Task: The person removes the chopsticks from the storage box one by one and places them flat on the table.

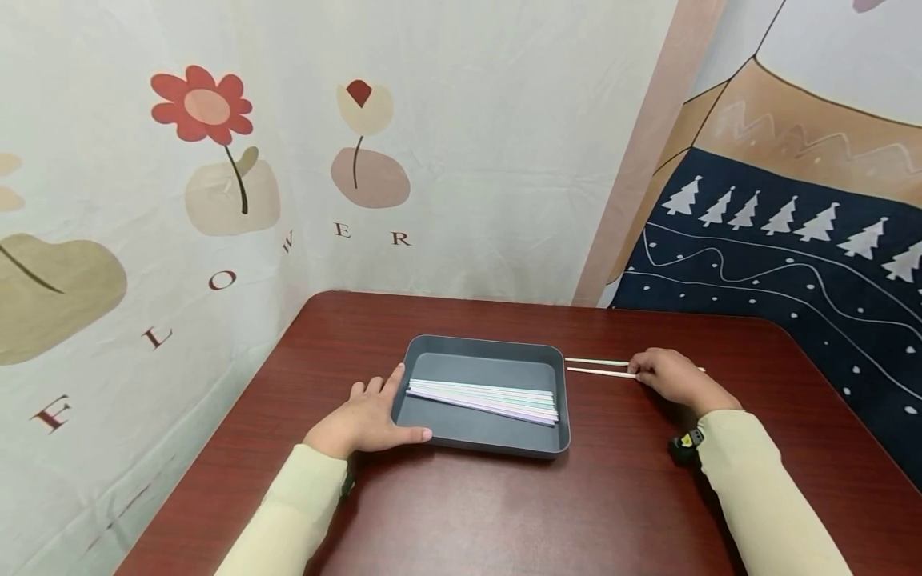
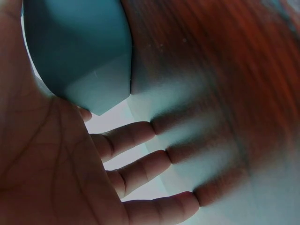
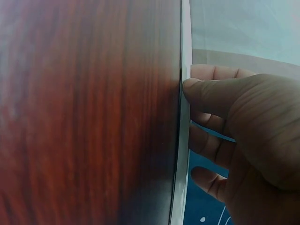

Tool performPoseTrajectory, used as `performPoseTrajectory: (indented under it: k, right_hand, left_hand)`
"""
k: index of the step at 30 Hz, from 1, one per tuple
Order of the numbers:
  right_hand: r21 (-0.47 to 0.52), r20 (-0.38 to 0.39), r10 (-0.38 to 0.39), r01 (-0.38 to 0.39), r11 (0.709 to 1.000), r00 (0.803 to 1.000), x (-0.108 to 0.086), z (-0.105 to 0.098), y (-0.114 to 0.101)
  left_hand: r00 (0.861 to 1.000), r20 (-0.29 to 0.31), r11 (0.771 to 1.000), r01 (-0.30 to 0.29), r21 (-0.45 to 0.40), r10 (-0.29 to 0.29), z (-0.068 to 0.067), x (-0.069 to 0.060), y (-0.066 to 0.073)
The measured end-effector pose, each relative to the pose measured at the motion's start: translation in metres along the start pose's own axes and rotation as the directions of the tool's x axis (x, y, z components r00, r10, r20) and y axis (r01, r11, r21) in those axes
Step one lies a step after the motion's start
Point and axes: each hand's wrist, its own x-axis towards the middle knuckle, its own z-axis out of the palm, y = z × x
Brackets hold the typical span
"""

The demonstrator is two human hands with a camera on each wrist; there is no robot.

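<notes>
A dark grey rectangular tray (image 1: pixel 475 370) stands on the table with a bundle of pale pastel chopsticks (image 1: pixel 490 402) lying across its floor. My left hand (image 1: pixel 363 420) is spread at its near left corner, thumb by the front wall and index finger along the left side. In the left wrist view, the other fingers (image 2: pixel 140 173) reach down to the tabletop, straight and apart. Right of the tray, my right hand (image 1: pixel 673 376) pinches a white chopstick (image 3: pixel 183 140) between thumb and fingers, low over the wood. A second pale chopstick (image 1: pixel 596 362) lies just beyond it, partly hidden by that hand.
The reddish-brown table (image 1: pixel 490 512) has rounded far corners. Behind it hangs a pale printed cloth (image 1: pixel 468 200) with flowers and letters. A dark blue cloth (image 1: pixel 792 256) with white trees hangs at the right.
</notes>
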Motion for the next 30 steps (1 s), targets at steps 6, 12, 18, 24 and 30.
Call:
performPoseTrajectory:
  k: [6, 12, 18, 24, 30]
  right_hand:
    - [0.007, 0.009, 0.01, -0.01, 1.0, 1.0, -0.001, -0.003, -0.002]
    - [0.039, 0.003, 0.007, -0.007, 0.999, 1.0, 0.0, -0.007, -0.006]
    - [0.075, 0.012, 0.016, -0.017, 0.997, 1.0, 0.008, -0.013, -0.017]
    - [0.15, 0.008, 0.017, -0.018, 0.989, 1.0, 0.02, -0.016, -0.037]
    - [0.218, 0.029, 0.015, -0.021, 0.976, 0.999, 0.037, -0.015, -0.058]
  left_hand:
    - [1.0, -0.001, 1.0, 0.002, -0.003, -0.002, 0.0, 0.0, 0.0]
    - [1.0, -0.001, 1.0, -0.002, 0.002, 0.002, 0.0, 0.0, 0.0]
    - [1.0, -0.002, 1.0, -0.001, -0.002, 0.001, 0.0, -0.001, -0.001]
    - [1.0, -0.004, 1.0, 0.006, -0.005, -0.006, 0.001, -0.001, -0.001]
    - [1.0, -0.007, 1.0, 0.021, -0.012, -0.021, 0.001, 0.0, 0.0]
